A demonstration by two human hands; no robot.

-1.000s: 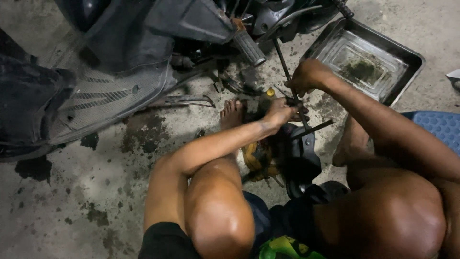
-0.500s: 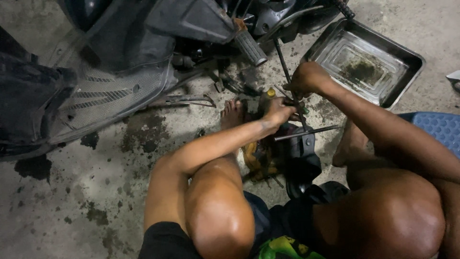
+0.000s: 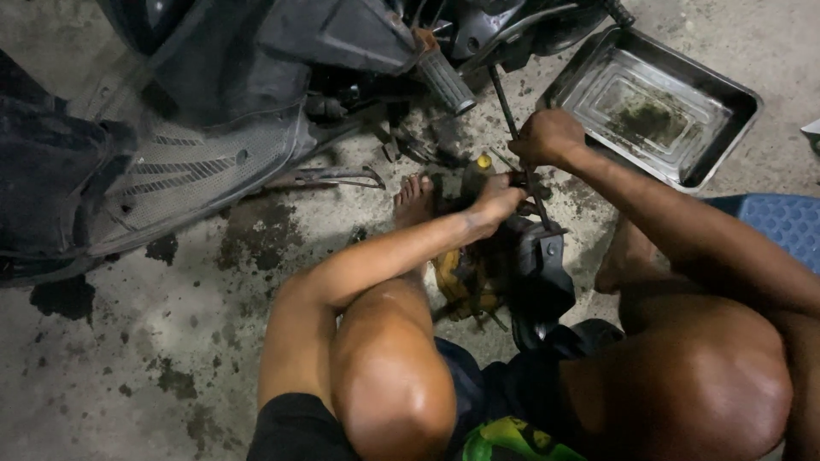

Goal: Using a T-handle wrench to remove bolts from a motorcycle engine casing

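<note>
right hand [image 3: 551, 137]: fist closed around a rod [image 3: 512, 128], frame centre-right | left hand [image 3: 498, 198]: closed on the dark part [image 3: 538, 265] between the knees | rod: long axis near vertical, leaning upper left, lower end at the part | tip: likely best to keep the rod straight and brace the part firmly | tray [image 3: 726, 90] upper right

1. I saw the scooter [image 3: 213, 111] lying across the upper left of the floor [image 3: 128, 367].
2. The metal tray [image 3: 735, 102] sat at upper right, just beyond the right hand [image 3: 547, 137].
3. The left hand [image 3: 495, 201] rested below it, on the engine part [image 3: 538, 265] between the knees.
4. The stool [image 3: 781, 222] stood at far right.
</note>
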